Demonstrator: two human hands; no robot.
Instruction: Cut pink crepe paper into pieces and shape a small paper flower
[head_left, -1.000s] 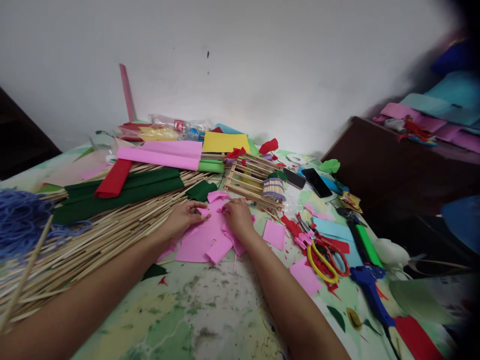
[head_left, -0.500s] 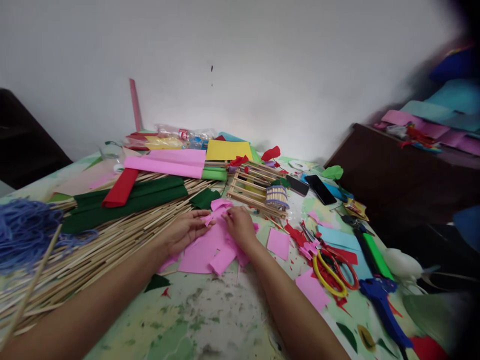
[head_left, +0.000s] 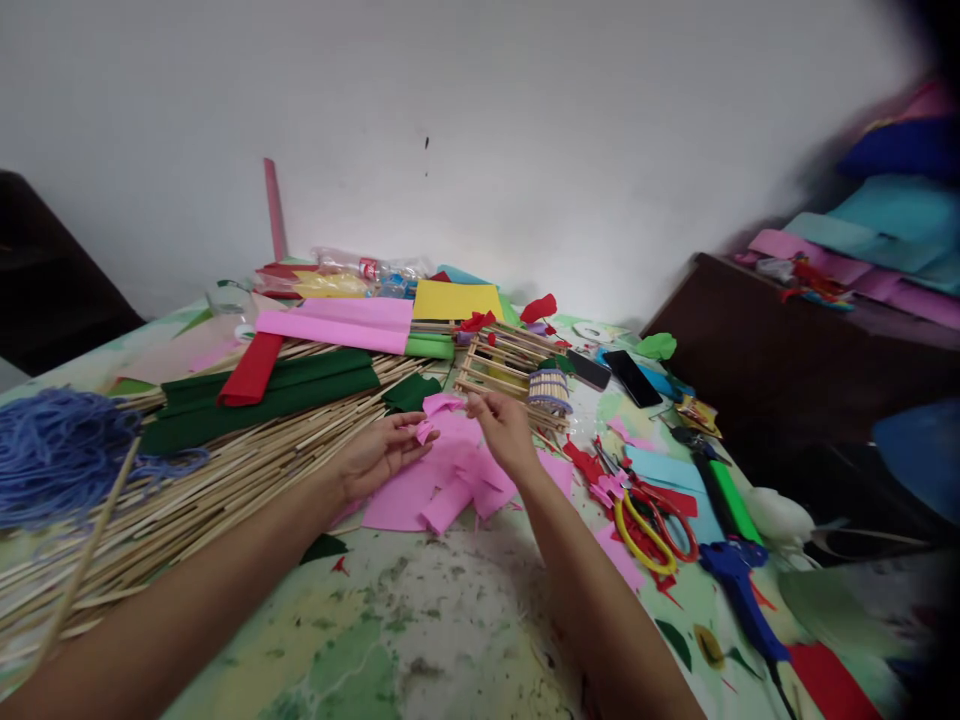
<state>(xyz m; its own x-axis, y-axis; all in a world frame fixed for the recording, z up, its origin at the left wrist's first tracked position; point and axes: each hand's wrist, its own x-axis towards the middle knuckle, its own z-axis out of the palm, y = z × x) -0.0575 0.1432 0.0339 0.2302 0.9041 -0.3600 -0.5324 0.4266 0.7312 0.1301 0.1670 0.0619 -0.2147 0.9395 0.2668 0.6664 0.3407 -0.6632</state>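
My left hand (head_left: 382, 455) pinches a small twisted piece of pink crepe paper (head_left: 425, 431) between thumb and fingertips. My right hand (head_left: 504, 432) is a short way to the right, thumb and index finger pressed together; whatever may be between them is too small to make out. Beneath both hands lies a pile of pink crepe paper sheets (head_left: 397, 500), with a rolled pink piece (head_left: 448, 506) at its front. Just behind the right hand stands a small bamboo-stick frame (head_left: 499, 365) with a little round stick basket (head_left: 550, 390) on it.
On the left are many thin bamboo sticks (head_left: 225, 490), dark green crepe paper (head_left: 322, 390) and tangled blue yarn (head_left: 60, 455). To the right lie yellow-handled scissors (head_left: 643, 535), red-handled scissors (head_left: 686, 535), a blue glue gun (head_left: 739, 590) and a phone (head_left: 631, 378). A wall rises behind.
My right hand has moved away from the left, to the right and slightly up. The left hand keeps its pinch on the small pink piece. The view has shifted slightly.
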